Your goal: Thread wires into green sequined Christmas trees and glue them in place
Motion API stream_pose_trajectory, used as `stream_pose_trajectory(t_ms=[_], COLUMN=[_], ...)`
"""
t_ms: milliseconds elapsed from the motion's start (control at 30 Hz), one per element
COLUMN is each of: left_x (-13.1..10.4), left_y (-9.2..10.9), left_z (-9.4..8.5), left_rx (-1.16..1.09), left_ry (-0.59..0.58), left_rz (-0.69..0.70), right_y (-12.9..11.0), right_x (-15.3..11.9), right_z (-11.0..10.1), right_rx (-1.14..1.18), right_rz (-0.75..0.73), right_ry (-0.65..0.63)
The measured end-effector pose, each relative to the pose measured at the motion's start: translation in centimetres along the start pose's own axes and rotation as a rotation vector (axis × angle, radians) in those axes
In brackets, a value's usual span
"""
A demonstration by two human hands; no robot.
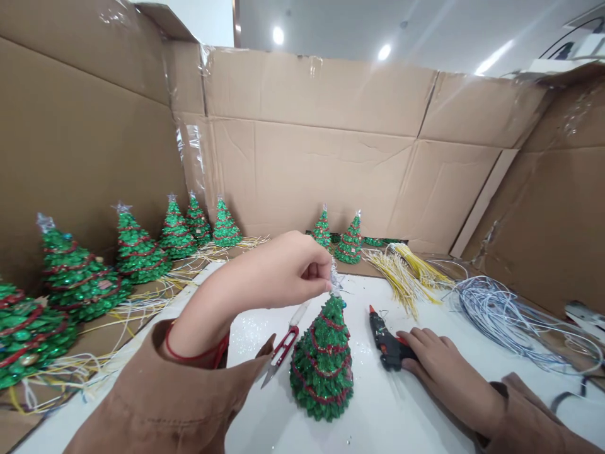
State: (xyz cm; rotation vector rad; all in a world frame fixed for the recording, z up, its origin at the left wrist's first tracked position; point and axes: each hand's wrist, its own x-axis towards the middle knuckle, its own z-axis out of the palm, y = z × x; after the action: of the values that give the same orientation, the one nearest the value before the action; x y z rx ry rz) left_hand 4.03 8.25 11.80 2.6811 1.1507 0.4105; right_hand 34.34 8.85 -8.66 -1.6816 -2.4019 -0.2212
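Directly before me stands a small green Christmas tree [323, 362] with red garland wound round it. My left hand [295, 268] reaches over from the left and pinches the clear star topper [335, 289] at its tip. The fingers partly hide the star. To the right, a black hot glue gun [388, 343] with an orange nozzle lies on the white tabletop, pointing away from me. My right hand [437, 359] is closed round the end of its handle. Left of the tree rest red-handled thread snips [282, 353], blades toward me.
Several finished-looking trees [138, 246] line the left side, on yellow and white wires. Two more trees [350, 239] stand at the back. Bundled yellow-white wires [406, 274] and a coil of pale wire [496, 318] lie at the right. Cardboard walls [321, 164] enclose the table [373, 416].
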Motion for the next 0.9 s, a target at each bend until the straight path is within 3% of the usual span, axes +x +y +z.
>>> stream_pose_trajectory(t_ms=[100, 300, 400, 567, 900], left_x=[0.1, 0.8, 1.2, 1.4, 1.2], left_y=[0.0, 0.3, 0.5, 0.6, 0.6], left_z=[0.2, 0.5, 0.5, 0.4, 0.3], left_rx=[0.04, 0.019, 0.0, 0.035, 0.094], left_ry=[0.025, 0.066, 0.038, 0.058, 0.05], left_rz=[-0.013, -0.073, -0.075, -0.076, -0.055], right_y=[-1.2, -7.2, -9.4, -9.9, -9.3], right_x=[0.1, 2.4, 5.2, 8.3, 8.8], right_z=[-1.8, -12.3, -15.4, -16.0, -15.7], right_rx=[0.002, 0.461, 0.726, 0.867, 1.129], right_rz=[0.034, -0.106, -0.142, -0.209, -0.256], right_ry=[0.015, 0.19, 0.183, 0.073, -0.097])
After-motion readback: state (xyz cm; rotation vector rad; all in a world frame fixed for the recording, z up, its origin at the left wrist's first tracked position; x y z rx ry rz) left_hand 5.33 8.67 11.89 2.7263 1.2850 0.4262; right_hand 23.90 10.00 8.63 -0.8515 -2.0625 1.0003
